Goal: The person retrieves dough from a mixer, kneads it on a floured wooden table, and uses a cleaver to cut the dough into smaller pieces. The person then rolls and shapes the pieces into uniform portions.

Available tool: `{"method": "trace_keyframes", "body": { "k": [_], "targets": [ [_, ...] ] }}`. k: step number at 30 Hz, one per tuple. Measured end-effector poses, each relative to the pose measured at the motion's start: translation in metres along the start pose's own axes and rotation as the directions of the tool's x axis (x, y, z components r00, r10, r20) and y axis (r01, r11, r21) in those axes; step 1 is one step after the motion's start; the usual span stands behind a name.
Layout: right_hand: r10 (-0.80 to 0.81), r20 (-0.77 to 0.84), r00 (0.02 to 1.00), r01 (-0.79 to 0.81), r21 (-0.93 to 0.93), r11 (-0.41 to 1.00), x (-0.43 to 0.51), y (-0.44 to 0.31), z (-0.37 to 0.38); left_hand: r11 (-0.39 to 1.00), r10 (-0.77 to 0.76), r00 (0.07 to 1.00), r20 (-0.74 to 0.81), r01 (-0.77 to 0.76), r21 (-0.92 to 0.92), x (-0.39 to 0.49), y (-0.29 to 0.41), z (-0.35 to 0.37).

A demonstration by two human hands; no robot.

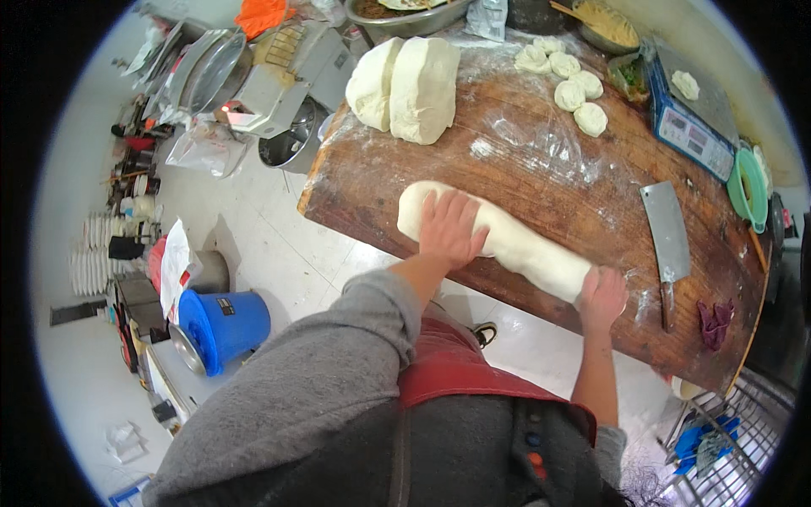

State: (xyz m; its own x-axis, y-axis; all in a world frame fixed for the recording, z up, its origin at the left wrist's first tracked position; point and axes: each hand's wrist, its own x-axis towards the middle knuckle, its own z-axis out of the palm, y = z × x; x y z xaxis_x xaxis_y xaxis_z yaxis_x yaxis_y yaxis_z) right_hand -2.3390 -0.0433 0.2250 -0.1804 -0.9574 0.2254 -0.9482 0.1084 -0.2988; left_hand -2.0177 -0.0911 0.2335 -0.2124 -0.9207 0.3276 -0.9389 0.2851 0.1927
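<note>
A long log of pale dough [526, 250] lies along the near edge of the floured wooden table. My left hand [451, 228] rests spread on top of its thicker left part, pressing it rather than gripping. At the log's narrower right end, my right hand [603, 295] is curled over the dough; it looks slightly blurred and hides the tip. Farther back on the table sit two big dough blocks [423, 92] side by side. Several small dough balls [570, 95] cluster at the far side. To the right of my right hand lies a cleaver [668, 237], its handle towards me.
A digital scale [694, 136] with a dough piece on its plate stands at the table's right rim, near a green plastic basket [747, 190]. A dark red cloth [716, 324] lies by the right corner. Left on the floor side are a blue bucket [231, 326] and a metal pot [294, 142].
</note>
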Motion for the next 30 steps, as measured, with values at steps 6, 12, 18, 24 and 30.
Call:
{"method": "trace_keyframes", "body": {
  "k": [6,12,18,24,30],
  "targets": [
    [-0.073,-0.117,0.991,0.062,-0.096,0.993,0.108,-0.062,-0.001,0.996,0.082,0.916,0.393,-0.088,-0.001,0.120,-0.018,0.018],
    [0.113,0.136,0.984,-0.106,-0.057,0.993,0.071,-0.204,0.014,0.929,0.278,0.957,0.082,-0.246,-0.275,0.075,-0.036,-0.016],
    [-0.316,-0.129,0.940,0.320,0.006,0.947,0.019,-0.163,0.056,0.895,0.337,0.940,0.052,-0.303,-0.327,0.011,-0.069,-0.021],
    [-0.168,0.159,0.973,0.186,-0.104,0.977,0.130,-0.151,0.070,0.937,0.323,0.938,-0.124,-0.335,-0.094,0.132,-0.047,0.019],
    [-0.077,-0.100,0.992,0.109,0.374,0.921,0.068,-0.167,0.004,0.804,-0.119,0.892,0.436,0.345,-0.485,0.145,0.052,-0.019]
  ]
}}
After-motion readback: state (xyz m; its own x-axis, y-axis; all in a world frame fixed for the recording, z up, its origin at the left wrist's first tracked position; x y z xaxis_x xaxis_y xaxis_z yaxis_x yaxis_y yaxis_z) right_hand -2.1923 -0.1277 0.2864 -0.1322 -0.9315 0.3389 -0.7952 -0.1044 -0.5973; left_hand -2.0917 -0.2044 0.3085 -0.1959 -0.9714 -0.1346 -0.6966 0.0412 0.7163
